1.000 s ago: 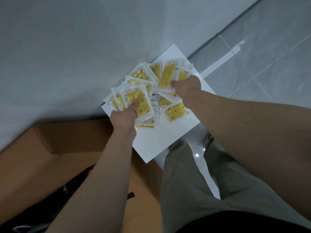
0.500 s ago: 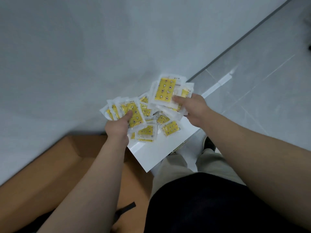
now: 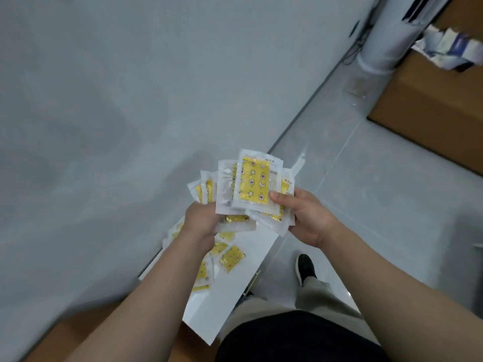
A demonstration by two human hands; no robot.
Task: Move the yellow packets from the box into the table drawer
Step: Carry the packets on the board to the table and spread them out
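**A:** Fingers [image 3: 278, 198] of the right hand [image 3: 309, 218] are clamped on the fan of yellow packets [image 3: 254, 184], with the thumb flat across the top one. The left hand [image 3: 201, 220] grips the same fan from its other side. Its fingers are hidden behind the plastic.

**B:** Where is the fan relative to the drawer [image 3: 235, 296]?

**A:** Straight above the drawer's far end, held clear of it. The top packet's long axis points away from the person, roughly along the drawer's length.

**B:** Which hand is nearer?

**A:** The left. It hangs over the drawer's far-left corner. The right sits just past the drawer's right edge, over the floor tiles [image 3: 366, 205].

**B:** So the move is down, I'd guess, and a little toward the body.

**A:** That's my reading too. Some loose packets [image 3: 231, 258] already lie in the drawer, bunched at its far end beside the left forearm.

**B:** And the box?

**A:** A brown cardboard box [image 3: 65, 335] shows left of the drawer's near end, at the edge of the grey bench [image 3: 104, 126]. Its inside can't be seen.
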